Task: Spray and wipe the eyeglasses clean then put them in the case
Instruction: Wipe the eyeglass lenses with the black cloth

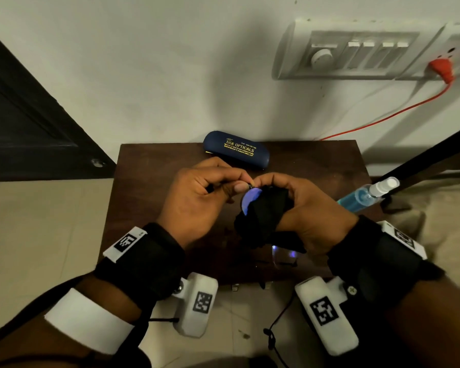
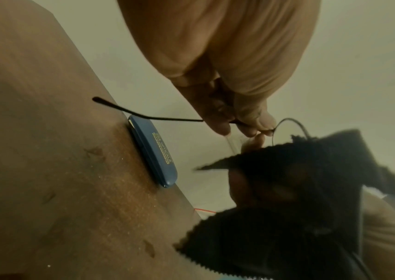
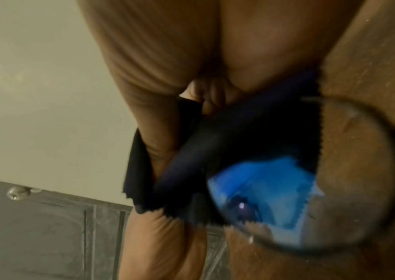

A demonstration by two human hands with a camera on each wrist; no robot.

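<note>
Thin black-rimmed eyeglasses [image 1: 250,201] are held above the dark wooden table [image 1: 149,187]. My left hand [image 1: 202,197] pinches the frame at the hinge by one lens; the temple arm [image 2: 143,115] sticks out past its fingers. My right hand [image 1: 300,208] grips a black cloth [image 1: 266,219] bunched over that lens. The other lens [image 3: 335,180] hangs lower, showing a blue reflection. A closed dark blue case [image 1: 237,150] with gold lettering lies at the table's far edge. The spray bottle [image 1: 367,193] of blue liquid lies on its side at the right edge.
A pale wall rises behind the table, with a switch panel [image 1: 356,51] and a red plug and cord [image 1: 383,118] at the upper right. A dark door [image 1: 24,123] stands at the left. Tiled floor surrounds the small table.
</note>
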